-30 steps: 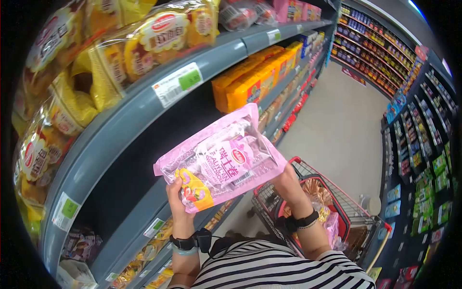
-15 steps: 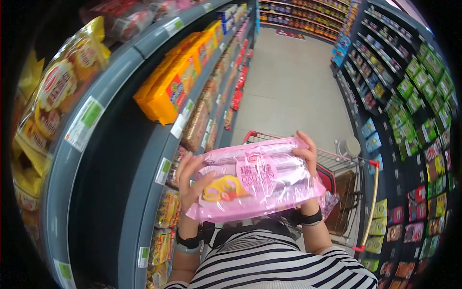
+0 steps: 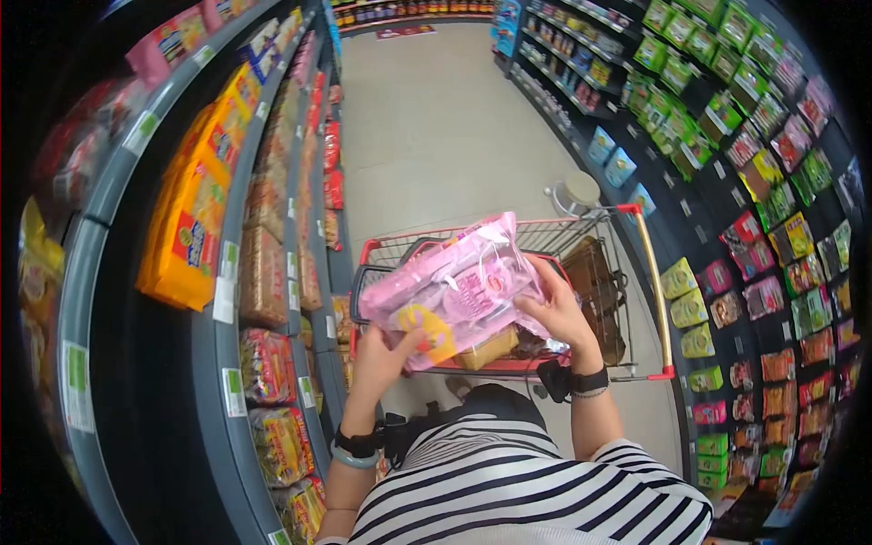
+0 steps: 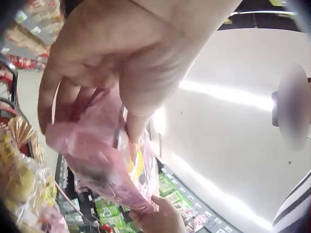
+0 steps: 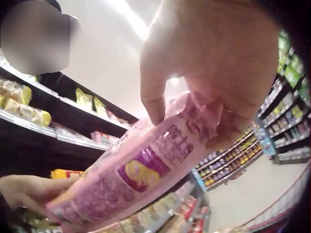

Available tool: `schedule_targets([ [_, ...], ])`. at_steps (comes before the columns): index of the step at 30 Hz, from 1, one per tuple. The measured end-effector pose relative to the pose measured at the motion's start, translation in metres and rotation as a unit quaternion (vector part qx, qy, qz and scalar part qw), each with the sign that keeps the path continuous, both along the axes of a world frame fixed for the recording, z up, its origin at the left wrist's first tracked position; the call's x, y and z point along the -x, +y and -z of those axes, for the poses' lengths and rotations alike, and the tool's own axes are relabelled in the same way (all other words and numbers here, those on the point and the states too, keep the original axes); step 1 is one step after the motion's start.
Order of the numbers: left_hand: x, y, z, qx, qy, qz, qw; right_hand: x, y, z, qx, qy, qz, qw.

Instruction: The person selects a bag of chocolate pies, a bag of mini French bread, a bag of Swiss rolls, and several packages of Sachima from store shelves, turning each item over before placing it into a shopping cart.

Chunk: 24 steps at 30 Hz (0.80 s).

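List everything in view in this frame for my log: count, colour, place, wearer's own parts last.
Snack packet: 1, pink with yellow patch, in both hands above the cart
Shopping cart: 1, grey wire with red trim, ahead of the person
Large item: 1, brown, in the cart
Boxy packs: several, orange, left shelving
Bagged goods: several, red and yellow, lower left shelving
Hanging packets: many, green, right rack
Round stool or bin: 1, pale, aisle floor
Floor: 1, grey-beige, between the shelving
Wristbands: 2, black, one per wrist
Striped top: 1, black and white, on the person
Left hand: 1, bare, packet's left end
Right hand: 1, bare, packet's right end
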State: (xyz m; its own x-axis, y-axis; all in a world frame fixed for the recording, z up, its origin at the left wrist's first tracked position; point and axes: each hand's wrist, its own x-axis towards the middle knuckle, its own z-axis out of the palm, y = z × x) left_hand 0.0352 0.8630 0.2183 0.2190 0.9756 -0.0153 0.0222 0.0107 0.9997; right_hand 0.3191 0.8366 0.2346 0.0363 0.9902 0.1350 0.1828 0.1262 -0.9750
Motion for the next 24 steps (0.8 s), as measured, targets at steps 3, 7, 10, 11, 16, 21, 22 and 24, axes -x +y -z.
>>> schedule_targets([
  [3, -0.03, -0.002, 0.041, 0.105, 0.096, 0.182, 0.973, -0.035, -0.012, 0.019, 0.023, -0.037, 0.108, 0.993],
  [7, -0.076, -0.019, 0.045, 0.101, 0.169, 0.324, 0.926, -0.075, -0.026, 0.042, 0.038, -0.029, 0.177, 0.983],
  [10, -0.097, -0.032, 0.089, 0.125, 0.159, 0.384, 0.901, -0.092, -0.021, 0.05, 0.033, 0.026, 0.156, 0.987],
  [11, -0.103, -0.035, 0.086, 0.111, 0.129, 0.406, 0.898, -0.096, -0.016, 0.052, 0.029, 0.048, 0.134, 0.989],
  [16, -0.113, -0.034, 0.055, 0.002, 0.335, 0.402, 0.852, -0.083, 0.024, 0.098, -0.052, -0.172, 0.097, 0.979],
  [21, -0.098, -0.009, 0.053, 0.147, 0.215, 0.341, 0.903, -0.031, 0.031, 0.146, 0.07, -0.401, 0.028, 0.913],
  [22, -0.095, -0.008, 0.058, 0.146, 0.217, 0.318, 0.911, -0.026, 0.034, 0.152, 0.068, -0.409, 0.041, 0.909],
  [24, -0.09, -0.007, 0.073, 0.166, 0.128, 0.219, 0.953, -0.021, 0.038, 0.135, 0.107, -0.431, 0.029, 0.896],
])
